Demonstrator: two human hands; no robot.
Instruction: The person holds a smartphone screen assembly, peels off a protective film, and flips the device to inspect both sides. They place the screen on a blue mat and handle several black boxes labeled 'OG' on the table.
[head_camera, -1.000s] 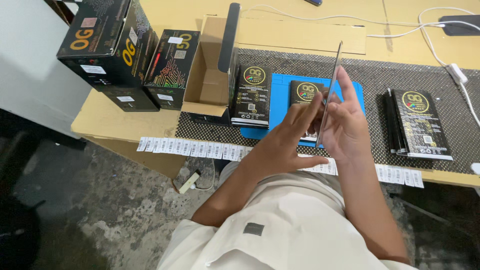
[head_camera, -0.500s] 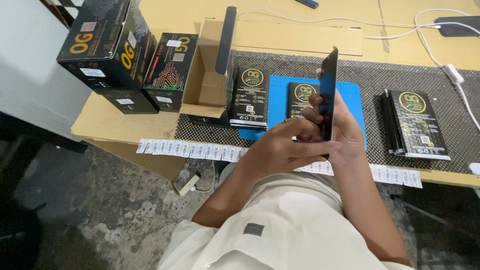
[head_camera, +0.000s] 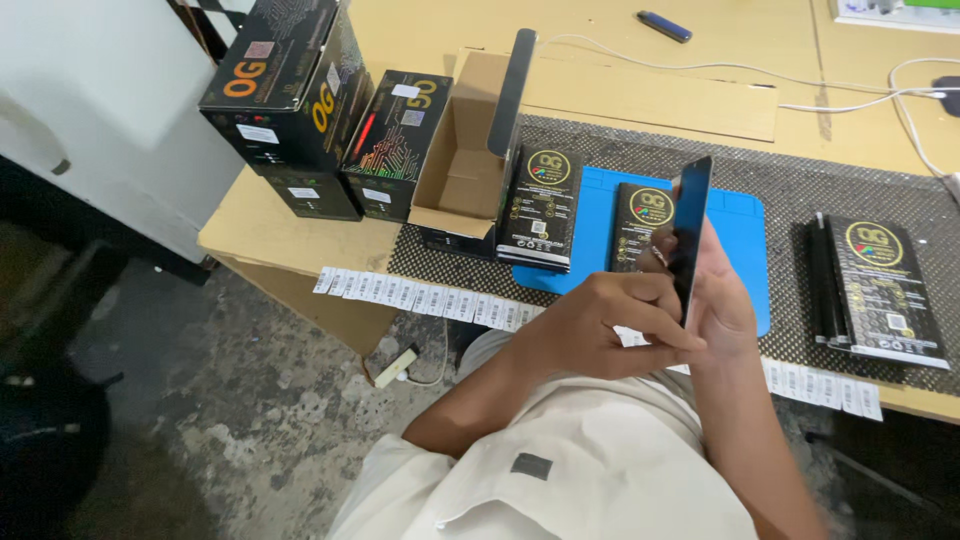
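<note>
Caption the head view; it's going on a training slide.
Both hands, left hand and right hand, hold a dark flat panel upright above a blue mat.

Soft even daylight, sharp focus, dim floor, slight wide-angle edge distortion.

both hands hold a thin dark glass panel (head_camera: 690, 235) edge-on above the blue mat (head_camera: 590, 235). right hand (head_camera: 715, 300) cups it from behind, left hand (head_camera: 600, 330) pinches its lower edge. black packet (head_camera: 640, 215) on mat, another (head_camera: 545, 205) leaning by open cardboard box (head_camera: 465, 160). stack of packets (head_camera: 880, 290) at right on the worktop (head_camera: 250, 230). label strip (head_camera: 420, 298) along the front edge.
</note>
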